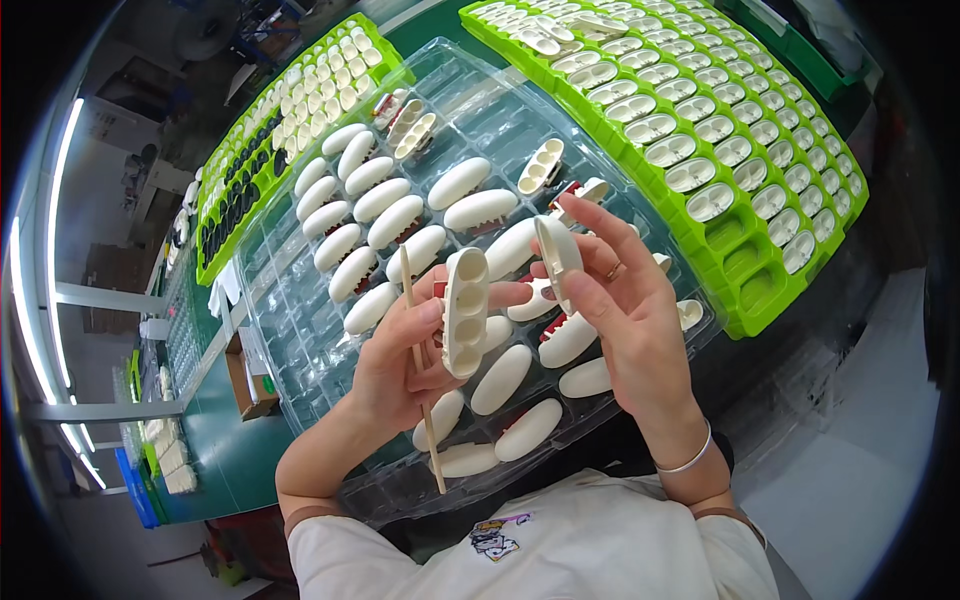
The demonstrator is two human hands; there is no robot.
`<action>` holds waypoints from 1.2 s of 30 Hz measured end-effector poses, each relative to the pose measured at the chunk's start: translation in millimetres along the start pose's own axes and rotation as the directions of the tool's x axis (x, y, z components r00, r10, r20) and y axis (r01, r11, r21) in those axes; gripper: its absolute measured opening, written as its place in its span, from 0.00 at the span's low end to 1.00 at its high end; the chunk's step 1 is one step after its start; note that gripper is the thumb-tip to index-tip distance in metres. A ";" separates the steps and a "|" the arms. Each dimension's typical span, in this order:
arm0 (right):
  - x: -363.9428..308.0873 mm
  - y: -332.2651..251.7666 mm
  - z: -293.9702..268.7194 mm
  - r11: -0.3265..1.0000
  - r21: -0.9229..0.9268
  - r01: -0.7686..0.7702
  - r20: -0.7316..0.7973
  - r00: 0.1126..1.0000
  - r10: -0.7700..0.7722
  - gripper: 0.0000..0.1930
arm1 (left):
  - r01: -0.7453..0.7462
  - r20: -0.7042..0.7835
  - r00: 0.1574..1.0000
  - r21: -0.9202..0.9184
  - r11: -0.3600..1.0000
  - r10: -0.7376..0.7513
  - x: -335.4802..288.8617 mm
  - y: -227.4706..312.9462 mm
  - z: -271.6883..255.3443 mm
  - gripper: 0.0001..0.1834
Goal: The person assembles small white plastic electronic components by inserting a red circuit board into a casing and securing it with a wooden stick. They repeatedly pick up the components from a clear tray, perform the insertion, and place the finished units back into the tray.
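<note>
My left hand (400, 355) is closed round a long white plastic tray piece (466, 310) with a row of round cups. A thin wooden stick (418, 380) is tucked in the same hand and slants down past the wrist. My right hand (630, 320) pinches a white oval shell (556, 258) between thumb and fingers, its hollow side turned toward the cupped piece. The two parts are close together but apart. Below both hands lies a clear compartment tray (470, 110) with several white oval cases (460, 184), some showing red parts underneath.
At the right stands a bright green tray (745, 315) with rows of white oval shells. Another green tray (215, 262) at the far left holds white and black pieces. A small cardboard box (248, 375) sits on the green table (215, 440) at the left.
</note>
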State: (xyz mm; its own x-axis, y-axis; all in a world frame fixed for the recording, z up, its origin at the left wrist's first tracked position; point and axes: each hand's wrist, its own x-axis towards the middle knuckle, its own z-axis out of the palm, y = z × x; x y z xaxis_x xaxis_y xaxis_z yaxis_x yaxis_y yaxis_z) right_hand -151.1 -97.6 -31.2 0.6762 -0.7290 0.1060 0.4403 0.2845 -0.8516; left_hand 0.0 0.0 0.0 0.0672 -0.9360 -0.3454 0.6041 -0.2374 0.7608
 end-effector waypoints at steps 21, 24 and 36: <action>0.1 4.7 12.2 0.979 0.178 -0.100 0.077 0.993 0.088 0.25 | -0.179 -0.206 0.946 0.314 0.932 0.251 -3.2 2.4 -4.1 0.13; -1.2 1.6 15.2 0.960 0.244 -0.135 0.082 0.990 0.118 0.24 | -0.255 -0.192 0.911 0.433 0.865 0.365 -3.8 4.5 3.2 0.16; 1.7 -6.3 11.0 0.823 0.437 -0.364 0.154 0.931 0.331 0.25 | -0.180 -0.186 0.954 0.274 0.945 0.235 -16.3 26.9 -1.7 0.10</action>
State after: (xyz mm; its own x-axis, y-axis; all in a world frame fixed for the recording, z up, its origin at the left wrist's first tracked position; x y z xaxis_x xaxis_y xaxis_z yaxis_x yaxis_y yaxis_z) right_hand -146.2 -93.8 -20.0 0.8660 -0.4891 -0.1041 0.3738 0.7714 -0.5150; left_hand 16.5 9.4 25.2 0.3537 -0.9005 -0.2528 0.3415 -0.1273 0.9312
